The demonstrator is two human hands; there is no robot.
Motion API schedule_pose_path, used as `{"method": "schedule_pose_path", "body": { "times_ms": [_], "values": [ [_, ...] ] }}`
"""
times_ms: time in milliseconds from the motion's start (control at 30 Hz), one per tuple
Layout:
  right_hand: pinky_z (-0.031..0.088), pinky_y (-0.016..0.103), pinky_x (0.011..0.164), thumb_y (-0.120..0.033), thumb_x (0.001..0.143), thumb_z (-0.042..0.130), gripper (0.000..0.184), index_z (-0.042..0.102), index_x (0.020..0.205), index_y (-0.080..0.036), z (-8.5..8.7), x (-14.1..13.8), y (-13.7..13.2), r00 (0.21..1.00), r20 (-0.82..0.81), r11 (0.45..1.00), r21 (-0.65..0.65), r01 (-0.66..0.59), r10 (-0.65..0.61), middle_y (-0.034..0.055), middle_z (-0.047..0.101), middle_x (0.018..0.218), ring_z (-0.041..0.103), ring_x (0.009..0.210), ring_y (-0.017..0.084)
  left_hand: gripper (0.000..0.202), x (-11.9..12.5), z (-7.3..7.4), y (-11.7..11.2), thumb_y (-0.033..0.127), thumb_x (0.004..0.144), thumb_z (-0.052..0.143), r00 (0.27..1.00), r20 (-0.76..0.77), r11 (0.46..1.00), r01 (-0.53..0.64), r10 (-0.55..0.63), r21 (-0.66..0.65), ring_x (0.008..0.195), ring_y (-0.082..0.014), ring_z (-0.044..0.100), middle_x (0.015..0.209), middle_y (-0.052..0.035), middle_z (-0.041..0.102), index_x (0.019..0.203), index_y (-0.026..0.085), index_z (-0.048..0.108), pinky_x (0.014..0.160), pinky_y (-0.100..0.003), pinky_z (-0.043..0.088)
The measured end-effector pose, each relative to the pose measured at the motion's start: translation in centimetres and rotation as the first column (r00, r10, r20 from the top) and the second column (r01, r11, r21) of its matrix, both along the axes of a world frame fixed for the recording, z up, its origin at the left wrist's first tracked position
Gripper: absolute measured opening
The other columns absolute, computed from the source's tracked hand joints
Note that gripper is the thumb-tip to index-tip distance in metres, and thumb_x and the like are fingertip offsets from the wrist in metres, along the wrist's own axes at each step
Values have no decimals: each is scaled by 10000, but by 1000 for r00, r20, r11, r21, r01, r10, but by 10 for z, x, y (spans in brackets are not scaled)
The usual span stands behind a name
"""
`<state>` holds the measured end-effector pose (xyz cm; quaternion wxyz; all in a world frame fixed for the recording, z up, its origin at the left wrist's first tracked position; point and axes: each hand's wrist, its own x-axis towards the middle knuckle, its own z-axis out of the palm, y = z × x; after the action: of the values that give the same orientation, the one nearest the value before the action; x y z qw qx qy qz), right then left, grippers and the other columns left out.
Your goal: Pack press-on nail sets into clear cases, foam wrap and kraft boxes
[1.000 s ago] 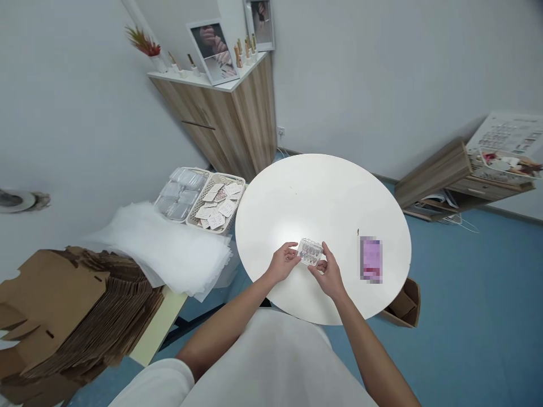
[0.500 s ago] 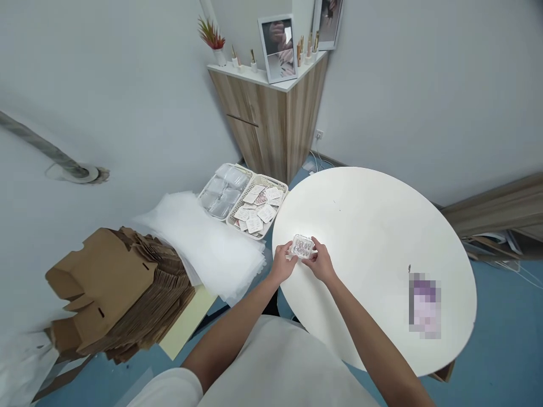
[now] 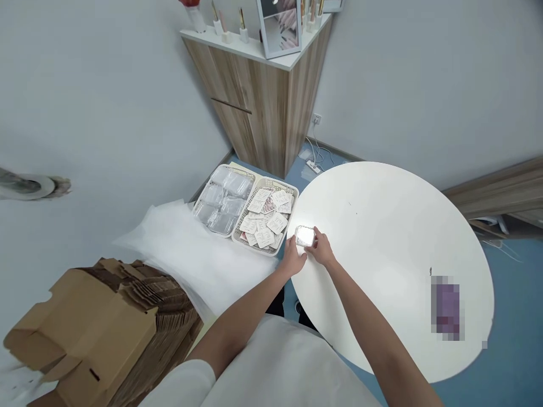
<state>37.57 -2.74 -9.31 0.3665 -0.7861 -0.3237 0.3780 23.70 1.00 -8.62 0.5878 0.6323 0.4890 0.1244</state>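
A small clear plastic case is held above the left part of the round white table, its flat top shining with reflected light. My left hand grips the case at its lower left corner, fingers curled against the edge. On the opposite side, my right hand pinches the right edge between thumb and fingers. Glare hides what lies inside the case. Left of my hands stands a white basket of printed cards, and beside it a second basket of clear plastic packets.
The round white table fills the right side, with a blurred purple item on it. White foam sheets and a stack of folded cardboard boxes lie at left. A wooden cabinet stands in the corner.
My view has tipped downward and shifted left. The case's top now reflects bright light, where rows of small shiny pieces showed before. Both hands stay on it.
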Motion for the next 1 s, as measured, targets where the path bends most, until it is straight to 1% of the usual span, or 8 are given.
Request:
{"method": "schedule_pose_path", "body": {
  "times_ms": [167, 267, 433, 600, 700, 833, 1000],
  "values": [
    [426, 326, 734, -209, 526, 664, 757, 390, 1232, -245, -2, -3, 4, 999, 30, 999, -38, 19, -18, 25, 495, 873, 476, 667, 153, 722, -1, -2, -3, 211, 693, 555, 999, 28, 1000, 28, -28, -1, 1291, -256, 106, 1400, -122, 122, 1309, 170, 181, 1035, -394, 152],
    [428, 339, 741, -217, 567, 629, 747, 353, 1261, -237, -3, -4, 4, 996, 85, 998, -59, -17, 22, 42, 484, 902, 482, 678, 166, 727, -3, -5, -5, 216, 701, 551, 998, 41, 998, 55, -55, 3, 1300, -247, 68, 1412, -120, 91, 1314, 168, 164, 1047, -396, 124],
    [433, 350, 741, -219, 613, 583, 755, 278, 1304, -212, -5, -6, 4, 987, 146, 994, -91, -55, 68, 78, 461, 988, 495, 671, 169, 732, -5, -8, -6, 204, 708, 544, 996, 52, 998, 65, -66, 16, 1305, -239, 36, 1418, -123, 82, 1320, 151, 146, 1058, -398, 102],
    [436, 346, 768, -231, 625, 564, 802, 193, 1332, -169, -4, -8, 4, 977, 177, 984, -151, -95, 121, 95, 444, 1037, 503, 736, 180, 739, -6, -4, -5, 220, 710, 548, 997, 43, 998, 70, -70, 3, 1306, -236, 14, 1426, -107, 51, 1321, 168, 135, 1062, -395, 92],
    [443, 343, 771, -244, 630, 569, 827, 151, 1340, -170, -1, -8, 2, 978, 162, 981, -165, -101, 128, 104, 427, 1087, 510, 748, 175, 743, -7, -1, -4, 233, 717, 538, 995, 13, 995, 98, -98, 22, 1305, -241, 11, 1424, -125, 42, 1324, 149, 117, 1061, -399, 103],
    [459, 350, 751, -287, 638, 578, 828, 148, 1338, -185, 4, -10, -10, 983, 151, 985, -147, -86, 108, 114, 411, 1137, 522, 724, 173, 741, -7, 0, -6, 249, 722, 536, 997, 5, 996, 82, -82, 32, 1305, -243, 20, 1422, -132, 49, 1325, 147, 116, 1059, -405, 101],
    [469, 355, 739, -308, 665, 554, 777, 170, 1330, -194, 6, -14, -44, 983, 157, 991, -110, -75, 92, 119, 409, 1153, 534, 700, 163, 744, -6, -1, -17, 236, 714, 545, 1000, 19, 999, 19, -20, 43, 1305, -242, 25, 1422, -124, 59, 1324, 158, 126, 1059, -407, 100]
  ]
}}
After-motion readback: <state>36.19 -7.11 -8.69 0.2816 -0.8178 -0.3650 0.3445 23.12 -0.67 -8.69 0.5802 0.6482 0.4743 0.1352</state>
